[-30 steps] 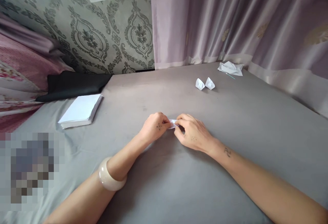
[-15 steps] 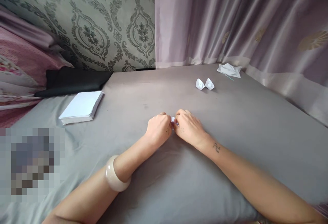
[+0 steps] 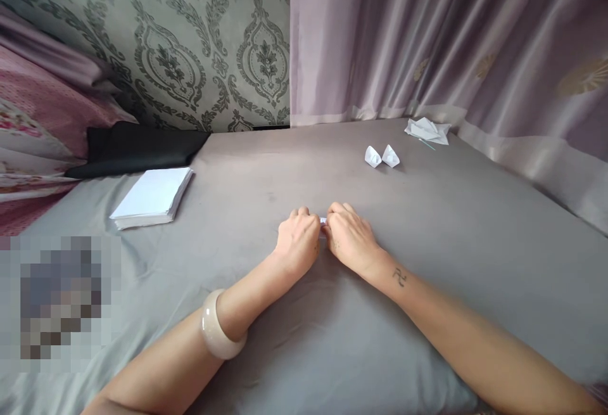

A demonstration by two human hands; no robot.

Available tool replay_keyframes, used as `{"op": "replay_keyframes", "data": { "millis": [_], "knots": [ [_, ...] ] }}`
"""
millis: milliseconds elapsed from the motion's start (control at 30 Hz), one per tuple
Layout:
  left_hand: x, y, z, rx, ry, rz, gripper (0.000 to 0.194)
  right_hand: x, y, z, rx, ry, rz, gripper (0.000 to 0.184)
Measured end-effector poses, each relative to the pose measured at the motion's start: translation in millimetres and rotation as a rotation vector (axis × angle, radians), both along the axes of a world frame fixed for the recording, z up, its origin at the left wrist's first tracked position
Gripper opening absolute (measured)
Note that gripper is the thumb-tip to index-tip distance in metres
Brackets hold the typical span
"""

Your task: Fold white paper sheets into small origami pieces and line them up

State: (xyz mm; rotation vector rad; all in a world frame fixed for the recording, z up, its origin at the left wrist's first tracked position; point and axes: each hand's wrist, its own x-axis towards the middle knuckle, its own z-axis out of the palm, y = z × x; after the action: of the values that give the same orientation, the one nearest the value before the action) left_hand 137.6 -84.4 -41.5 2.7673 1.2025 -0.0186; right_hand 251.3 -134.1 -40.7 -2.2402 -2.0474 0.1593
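My left hand (image 3: 299,239) and my right hand (image 3: 350,231) come together near the middle of the grey sheet (image 3: 266,180). Both are closed, fingers curled under, around a small piece of white paper (image 3: 323,220). Only a sliver of that paper shows in the gap between the knuckles; my hands hide its shape. Farther back and a little to the right, two small folded white paper pieces (image 3: 373,157) stand side by side on the sheet.
A thick stack of white paper (image 3: 152,193) lies at the left. Behind it is a black cloth (image 3: 142,149). A crumpled white packet (image 3: 427,130) with a thin pale stick (image 3: 427,144) lies at the back right, by the purple curtain (image 3: 370,35). A blurred patch covers the lower left.
My left hand has shifted slightly right, closer to my right hand, and rolled a little. Less of the paper between them shows now.
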Motion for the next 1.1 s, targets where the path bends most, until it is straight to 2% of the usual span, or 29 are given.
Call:
{"op": "replay_keyframes", "data": {
  "millis": [133, 233, 300, 367, 533, 667, 833, 967, 1100],
  "knots": [
    [-2, 4, -4.2, -0.003, -0.038, -0.031, 0.022, 5, 5, -5.0, 0.026, 0.013, 0.023, 0.020],
    [-6, 11, -10.7, -0.041, -0.135, -0.041, 0.017, 8, 7, -7.6, 0.016, 0.046, 0.009, 0.018],
    [-9, 16, -15.7, -0.108, -0.234, -0.026, 0.013, 10, 7, -8.7, 0.005, 0.097, -0.012, 0.016],
    [-12, 23, -20.0, -0.198, -0.327, -0.002, 0.022, 14, 5, -10.3, 0.006, 0.165, -0.018, 0.014],
    [-17, 36, -24.7, -0.402, -0.412, -0.027, 0.021, 22, -1, -20.2, 0.120, 0.288, 0.091, 0.012],
    [-21, 40, -26.6, -0.513, -0.503, -0.040, 0.023, 25, -5, -26.8, 0.180, 0.291, 0.155, 0.013],
    [-22, 41, -30.9, -0.660, -0.588, -0.033, 0.021, 27, -5, -26.6, 0.176, 0.302, 0.189, 0.017],
    [-21, 40, -32.4, -0.660, -0.604, 0.002, 0.018, 29, -3, -24.9, 0.164, 0.323, 0.233, 0.018],
    [-20, 37, -26.9, -0.547, -0.568, -0.042, 0.015, 30, -2, -24.1, 0.152, 0.320, 0.274, 0.020]
  ]
}}
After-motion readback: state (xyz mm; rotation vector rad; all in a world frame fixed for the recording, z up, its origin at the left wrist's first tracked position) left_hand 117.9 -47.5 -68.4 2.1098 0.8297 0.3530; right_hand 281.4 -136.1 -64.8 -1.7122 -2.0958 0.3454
